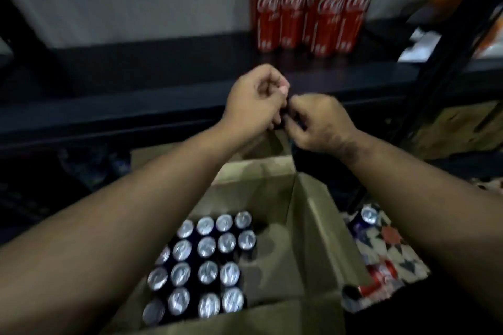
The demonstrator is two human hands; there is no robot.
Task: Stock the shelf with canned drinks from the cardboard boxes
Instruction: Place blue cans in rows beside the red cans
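Note:
An open cardboard box [307, 231] stands below me, its left half packed with several dark cans with silver tops [206, 261]. Its far flap [275, 141] stands upright. My left hand [255, 100] is over that flap, and its curled fingers appear to grip the top edge. My right hand [318, 122] meets it from the right with fingers curled. Blur hides whether it holds the flap. Several tall red cola cans [313, 8] stand in a group at the back right of the dark shelf [163, 81].
The shelf's dark upright post [446, 49] slants down on the right. On the patterned floor right of the box are a dark can [367, 215] and a red can [381, 272]. More cardboard [457, 128] sits on the lower level at the right.

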